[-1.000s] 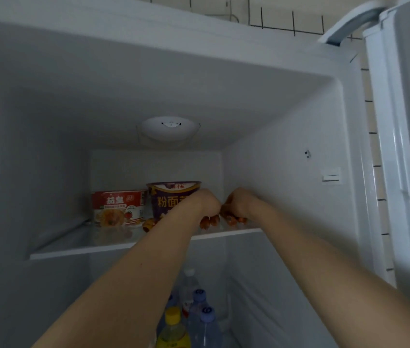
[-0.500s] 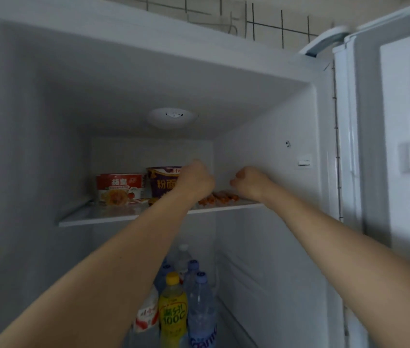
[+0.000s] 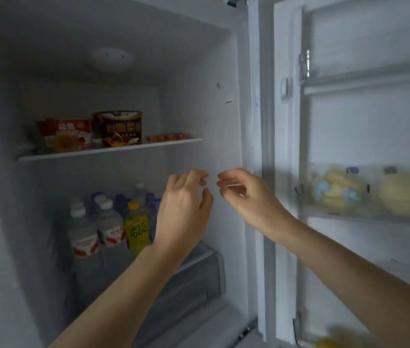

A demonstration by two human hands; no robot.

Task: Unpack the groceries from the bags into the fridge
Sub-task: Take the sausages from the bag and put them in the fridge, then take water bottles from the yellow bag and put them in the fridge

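Both hands (image 3: 183, 209) (image 3: 246, 197) hang loose, empty — sausages (image 3: 167, 137) sit at the shelf (image 3: 111, 149) edge; a door slam could roll them off.

door bin contents (image 3: 344, 192): blurred by motion; yellowish packs seen, type cannot be told
yellow object (image 3: 337, 339): cut off by bottom edge, blurred, not identifiable
bottles (image 3: 108, 222): rear ones hidden behind front row; some covered by left hand (image 3: 183, 209)
red box (image 3: 64, 134): print smeared, unreadable
orange items (image 3: 167, 137): too small, kind unclear
both forearms: cut off by bottom and right edges
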